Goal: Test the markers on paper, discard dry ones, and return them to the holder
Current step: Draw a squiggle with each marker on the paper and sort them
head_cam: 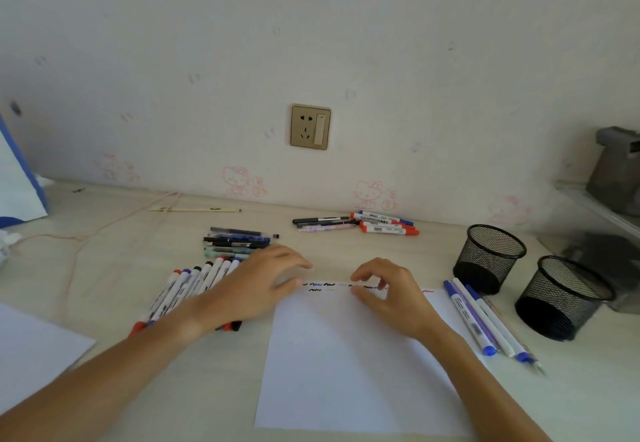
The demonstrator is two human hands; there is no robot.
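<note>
Lying left of centre, a marker row (194,289) is sitting under the left hand (256,285) with fingers relaxed, while the right hand (384,291) is pinching a white marker (341,283) over the paper (346,365), two mesh holders (490,256) standing at right.

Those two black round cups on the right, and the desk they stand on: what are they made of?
The two black round mesh cups look like painted wire mesh: the desk shows through their walls. The pale matte desk looks like laminate or painted board; its material is unclear.
</note>
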